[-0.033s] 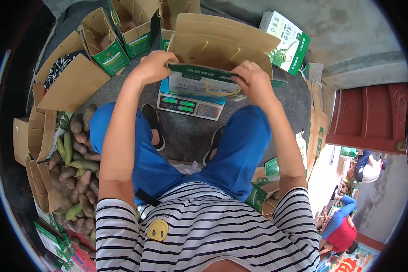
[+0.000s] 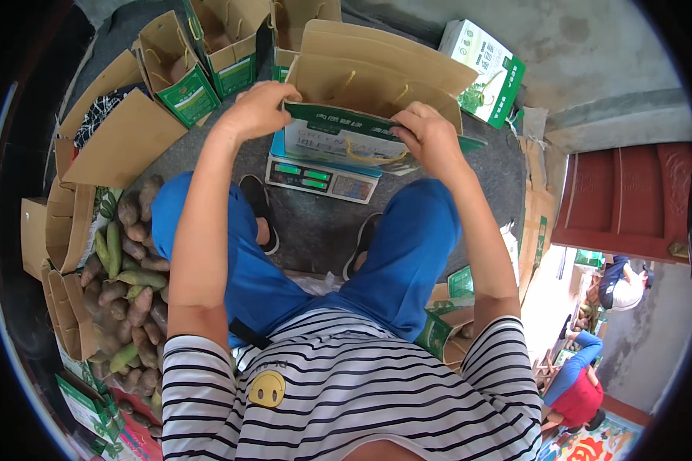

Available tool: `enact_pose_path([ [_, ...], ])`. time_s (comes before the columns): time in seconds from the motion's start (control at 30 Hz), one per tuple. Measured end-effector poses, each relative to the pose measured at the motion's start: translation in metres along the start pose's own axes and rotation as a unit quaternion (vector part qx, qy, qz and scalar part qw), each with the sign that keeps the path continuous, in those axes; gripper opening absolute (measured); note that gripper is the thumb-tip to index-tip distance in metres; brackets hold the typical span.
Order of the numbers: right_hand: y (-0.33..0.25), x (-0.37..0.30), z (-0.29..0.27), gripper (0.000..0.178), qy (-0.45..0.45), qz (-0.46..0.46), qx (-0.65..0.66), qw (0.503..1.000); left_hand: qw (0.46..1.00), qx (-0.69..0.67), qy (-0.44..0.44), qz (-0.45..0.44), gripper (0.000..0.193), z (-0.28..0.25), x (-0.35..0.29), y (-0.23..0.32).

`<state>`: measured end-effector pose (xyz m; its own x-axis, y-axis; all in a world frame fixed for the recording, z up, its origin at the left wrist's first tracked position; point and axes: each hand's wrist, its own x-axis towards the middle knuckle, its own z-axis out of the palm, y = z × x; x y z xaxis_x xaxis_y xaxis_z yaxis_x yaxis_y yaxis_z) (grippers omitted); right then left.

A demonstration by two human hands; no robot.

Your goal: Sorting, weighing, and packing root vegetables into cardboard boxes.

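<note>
An open-topped cardboard carrying box (image 2: 315,140) with green and white printing and yellow cord handles stands in front of me on a digital scale (image 2: 323,182) with lit green displays. My left hand (image 2: 260,111) grips the left corner of the box's near rim, thumb and fingers closed over the edge. Farther right along the same rim, my right hand (image 2: 429,132) is closed on the cardboard. The far flap stands raised, with more yellow cord showing on the inner wall. The bottom of the box is hidden from view.
Several open cartons (image 2: 169,73) stand at the far left. A heap of brown tubers (image 2: 134,307) with some long green vegetables (image 2: 114,250) lies left of me. A closed green-and-white box (image 2: 484,73) sits at the far right. Beyond a red door (image 2: 630,196), other people (image 2: 580,396) are bending.
</note>
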<state>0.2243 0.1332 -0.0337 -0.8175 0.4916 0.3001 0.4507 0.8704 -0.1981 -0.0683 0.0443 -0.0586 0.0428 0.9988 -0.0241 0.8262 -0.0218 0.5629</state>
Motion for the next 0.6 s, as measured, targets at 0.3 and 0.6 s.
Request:
enact_pose_path([
  [0.3,-0.015,0.015,0.004,0.011,0.015,-0.038,0.033,0.999,0.974,-0.146,0.164,0.052,0.035,-0.012,0.006,0.026],
  [0.6,-0.024,0.02,0.009,0.013,-0.02,-0.028,0.037,0.999,0.927,-0.142,0.346,-0.013,0.032,-0.019,0.008,0.051],
])
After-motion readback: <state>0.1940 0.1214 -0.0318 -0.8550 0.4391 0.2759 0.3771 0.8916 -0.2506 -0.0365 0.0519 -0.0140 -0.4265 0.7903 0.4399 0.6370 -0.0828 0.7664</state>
